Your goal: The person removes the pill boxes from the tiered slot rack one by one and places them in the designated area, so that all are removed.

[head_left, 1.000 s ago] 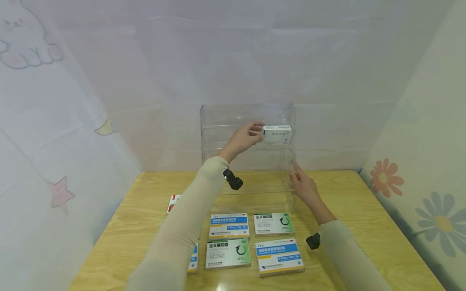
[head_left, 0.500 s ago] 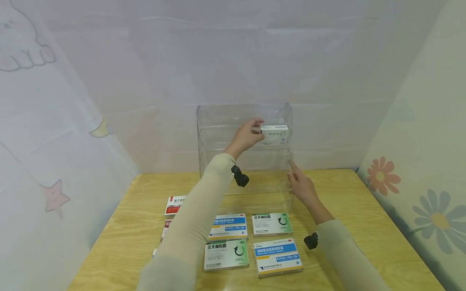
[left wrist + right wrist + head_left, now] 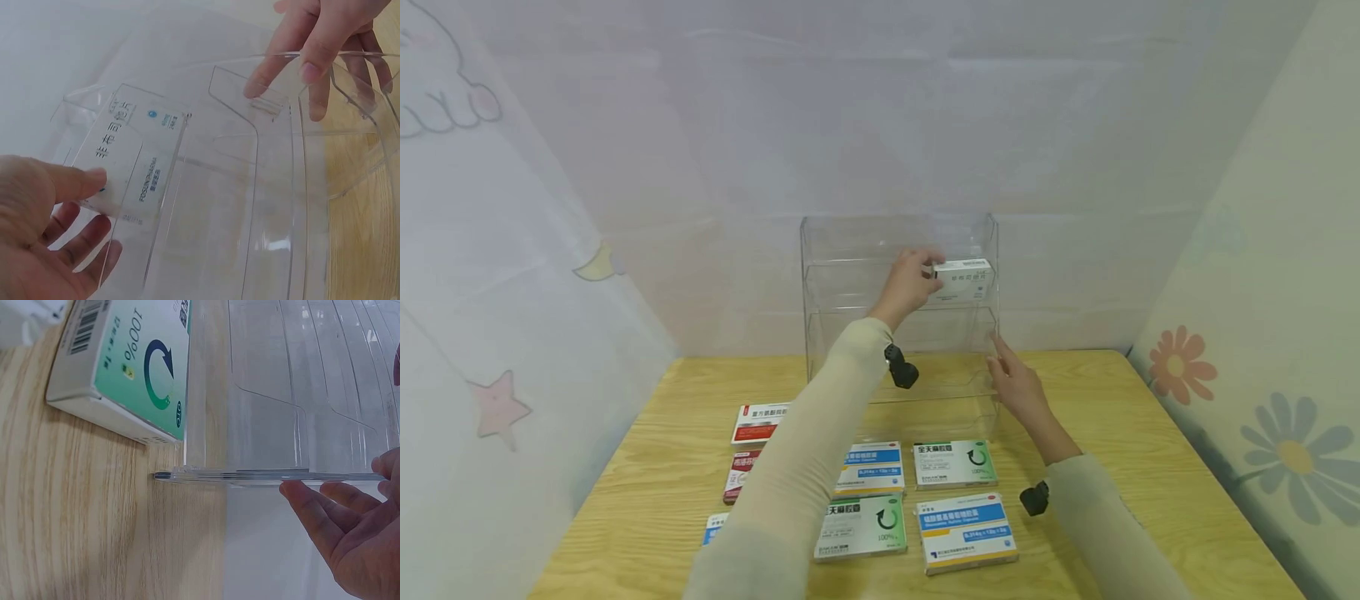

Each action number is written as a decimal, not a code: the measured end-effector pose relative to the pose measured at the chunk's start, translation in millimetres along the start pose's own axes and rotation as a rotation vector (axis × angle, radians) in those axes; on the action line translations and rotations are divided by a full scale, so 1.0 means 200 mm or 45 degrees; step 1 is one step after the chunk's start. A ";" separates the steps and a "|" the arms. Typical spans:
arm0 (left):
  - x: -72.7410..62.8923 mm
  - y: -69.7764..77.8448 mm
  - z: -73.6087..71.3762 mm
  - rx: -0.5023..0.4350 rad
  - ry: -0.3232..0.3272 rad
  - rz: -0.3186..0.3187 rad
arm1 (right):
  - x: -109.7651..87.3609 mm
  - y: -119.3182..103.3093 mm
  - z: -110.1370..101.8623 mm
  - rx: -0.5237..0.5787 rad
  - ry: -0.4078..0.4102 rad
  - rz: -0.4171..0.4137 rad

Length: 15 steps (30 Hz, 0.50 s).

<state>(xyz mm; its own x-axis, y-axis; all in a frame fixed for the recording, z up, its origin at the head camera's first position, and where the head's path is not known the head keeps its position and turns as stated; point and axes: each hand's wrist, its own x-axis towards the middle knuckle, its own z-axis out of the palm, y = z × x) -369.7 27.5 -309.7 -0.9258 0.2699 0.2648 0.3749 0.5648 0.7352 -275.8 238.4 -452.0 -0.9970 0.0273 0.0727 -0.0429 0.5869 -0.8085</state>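
Note:
A clear acrylic tiered rack (image 3: 850, 250) stands at the back of the wooden table (image 3: 1150, 467). My left hand (image 3: 913, 282) grips the left end of a white medicine box (image 3: 964, 279) inside the rack's upper tier, at its right side. In the left wrist view the left hand (image 3: 44, 231) has its thumb on the white box (image 3: 125, 156) and its fingers below it. My right hand (image 3: 1011, 379) rests with straight fingers against the rack's lower right wall. The right wrist view shows the right hand (image 3: 350, 531) flat beside the rack's edge (image 3: 269, 477).
Flat medicine boxes lie in front of the rack: green ones (image 3: 955, 463) (image 3: 861, 527), blue ones (image 3: 967, 531) (image 3: 871, 467) and red ones (image 3: 760, 422) (image 3: 741, 475) at the left. Printed cloth walls close in the table on three sides.
The head view has drifted, so more boxes show at the left. My left hand keeps the white box in the upper tier; the right hand stays against the rack.

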 end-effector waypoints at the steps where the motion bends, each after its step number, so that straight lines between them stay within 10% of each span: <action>1: 0.00 0.01 0.01 0.009 0.018 -0.003 | 0.00 0.00 0.00 0.003 -0.001 0.003; 15: -0.01 0.02 0.00 -0.097 0.127 0.071 | 0.01 0.00 0.02 -0.005 -0.004 -0.010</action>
<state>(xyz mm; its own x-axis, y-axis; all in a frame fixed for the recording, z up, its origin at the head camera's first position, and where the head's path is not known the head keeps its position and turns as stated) -366.5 29.0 -306.6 -0.9053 0.2180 0.3645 0.4246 0.4895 0.7617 -278.0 235.4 -453.1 -0.9968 0.0201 0.0777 -0.0509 0.5905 -0.8054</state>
